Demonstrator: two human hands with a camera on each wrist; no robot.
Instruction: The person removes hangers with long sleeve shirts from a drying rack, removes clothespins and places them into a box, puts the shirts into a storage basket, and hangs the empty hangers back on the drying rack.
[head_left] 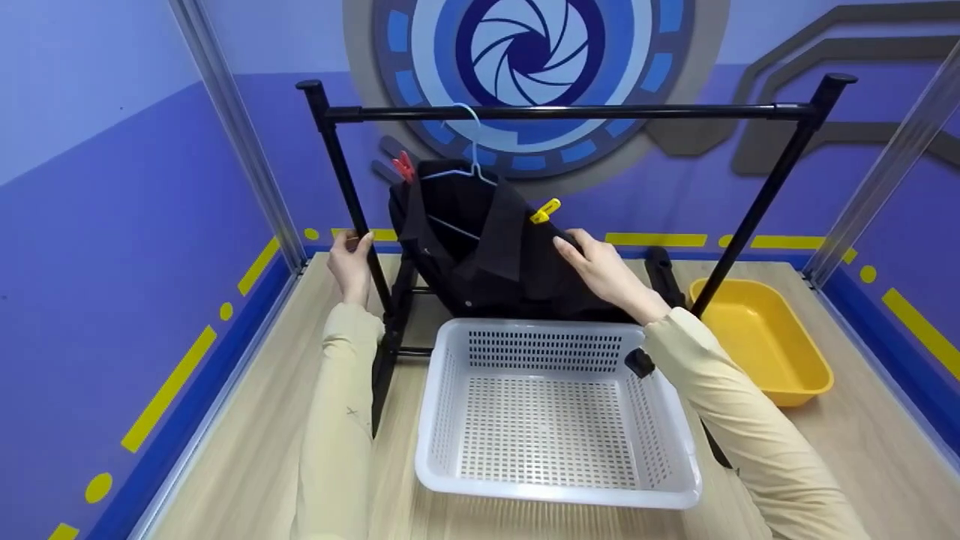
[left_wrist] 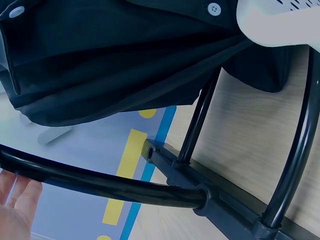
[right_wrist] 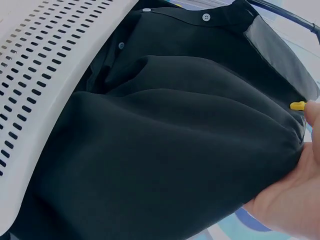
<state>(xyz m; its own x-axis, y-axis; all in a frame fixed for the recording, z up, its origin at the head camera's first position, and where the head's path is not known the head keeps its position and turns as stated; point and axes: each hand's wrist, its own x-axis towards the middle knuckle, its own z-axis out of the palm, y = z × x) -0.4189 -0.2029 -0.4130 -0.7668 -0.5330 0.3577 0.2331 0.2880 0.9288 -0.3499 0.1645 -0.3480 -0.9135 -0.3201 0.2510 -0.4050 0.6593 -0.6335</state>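
Note:
A black buttoned shirt [head_left: 510,255] hangs from a light-blue hanger [head_left: 474,142] on a black clothes rack [head_left: 570,112]. A red clothespin [head_left: 405,166] sits on its left shoulder side, and a yellow clothespin [head_left: 546,211] on the right. My left hand [head_left: 351,266] grips the rack's left post, thumb over its front; the left wrist view shows fingertips against the black tube [left_wrist: 100,182]. With my right hand [head_left: 604,274] I hold the shirt's right shoulder just below the yellow clothespin. Fabric [right_wrist: 190,135] hides some of those fingers in the right wrist view.
A white perforated basket [head_left: 559,495] stands in front of the rack, beneath the shirt, with a small black piece [head_left: 640,363] at its right wall. A yellow tub [head_left: 817,367] is at the right. Blue-purple walls [head_left: 112,262] enclose the wooden tabletop [head_left: 247,450].

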